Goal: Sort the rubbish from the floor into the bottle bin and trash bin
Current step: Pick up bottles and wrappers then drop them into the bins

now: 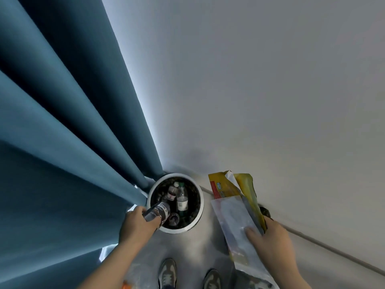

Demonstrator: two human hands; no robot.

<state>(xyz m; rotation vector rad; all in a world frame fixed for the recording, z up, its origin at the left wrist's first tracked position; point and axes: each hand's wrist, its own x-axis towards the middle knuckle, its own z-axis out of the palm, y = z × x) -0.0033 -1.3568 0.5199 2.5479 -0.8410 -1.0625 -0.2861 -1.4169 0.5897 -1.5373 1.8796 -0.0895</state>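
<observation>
Now the left hand (138,225) is gripping a clear dark-labelled plastic bottle (159,211), round white bin (177,230) just past its fingertips; the right hand (268,240) is pinching silver and yellow wrappers (235,217).

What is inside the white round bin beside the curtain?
Several clear plastic bottles lie on a dark liner inside the white bin. The bottle held by the left hand covers the near left part, hiding what lies beneath.

One head-worn wide-angle view looks steeply down, close above the left hand (137,225) and right hand (270,240), facing the floor (195,249), wall (270,80) and curtain (62,122).
</observation>
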